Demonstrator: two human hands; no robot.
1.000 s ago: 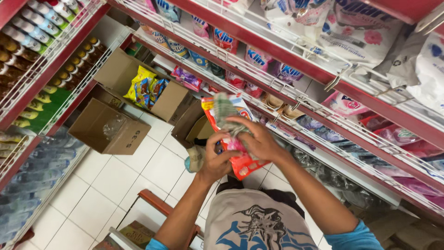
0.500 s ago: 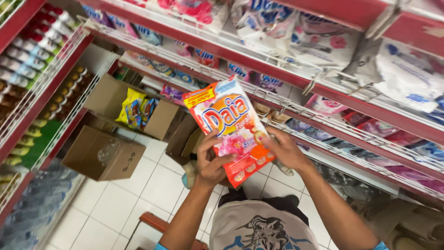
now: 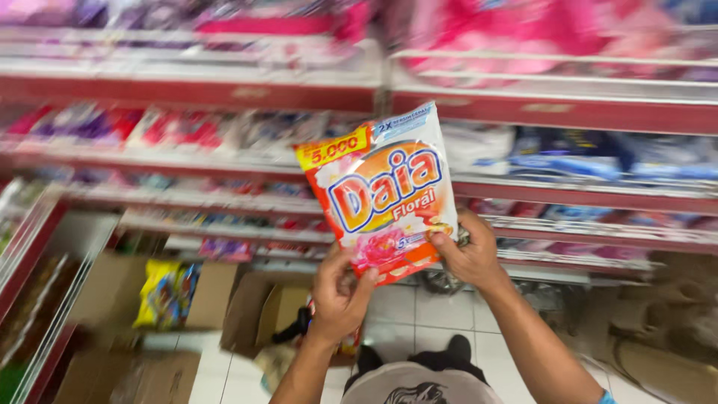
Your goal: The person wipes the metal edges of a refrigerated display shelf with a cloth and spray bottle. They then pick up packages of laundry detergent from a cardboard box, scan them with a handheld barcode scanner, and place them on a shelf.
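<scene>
While it is held up in front of the store shelves, the detergent pouch [image 3: 381, 191] stands nearly upright, tilted a little to the right, its printed face turned toward the camera: a plastic sachet in orange, red and white with a pink flower near its lower edge and a yellow band across the top left corner. Both hands grip it by the bottom. The left hand [image 3: 338, 293] pinches the lower left corner, thumb on the front and fingers curled behind; the right hand [image 3: 467, 251] clamps the lower right edge, thumb pressed on the front. Behind the pouch run red-edged shelves [image 3: 523, 112] stocked with blurred pink, purple and blue packets, too smeared to tell apart. Below the hands lies a white tiled floor [image 3: 419, 314]. To the lower left, open cardboard boxes [image 3: 258, 314] sit on the floor against the bottom shelf, and a yellow bag [image 3: 164, 292] rests among them. At the bottom edge the person's grey printed shirt [image 3: 419, 385] shows.
</scene>
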